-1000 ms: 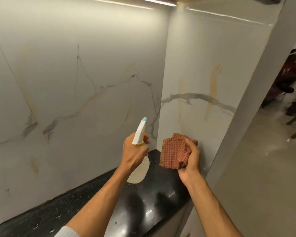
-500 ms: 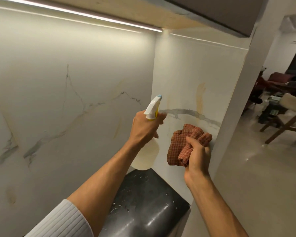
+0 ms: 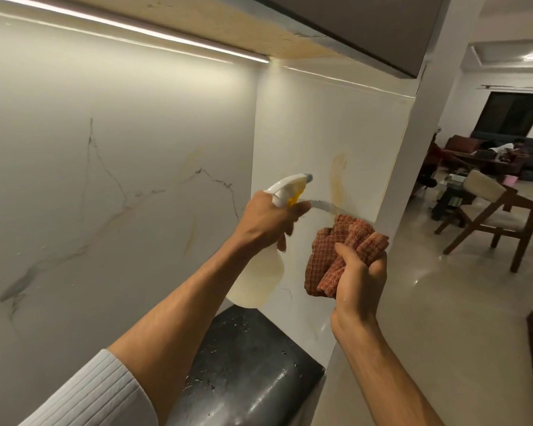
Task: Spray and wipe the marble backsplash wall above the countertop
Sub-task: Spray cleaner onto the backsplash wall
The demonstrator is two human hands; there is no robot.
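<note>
The white marble backsplash (image 3: pixel 120 167) with grey veins runs along the left and turns a corner into a side panel (image 3: pixel 330 130) bearing a yellowish streak. My left hand (image 3: pixel 268 222) grips a white spray bottle (image 3: pixel 259 278) by its neck, with the blue-tipped nozzle aimed right at the side panel. My right hand (image 3: pixel 362 272) holds a bunched red checked cloth (image 3: pixel 336 256) just below and right of the nozzle, close to the panel. The black countertop (image 3: pixel 246 370) lies beneath both arms.
An upper cabinet (image 3: pixel 336 23) with a light strip hangs overhead. A white pillar (image 3: pixel 419 167) ends the counter on the right. Beyond it a shiny floor holds a wooden chair (image 3: pixel 496 219), a table and sofas where people sit.
Both hands have risen along the side panel. The bottle has turned so its nozzle points right at the panel instead of upward. The view has tilted up, showing the cabinet underside.
</note>
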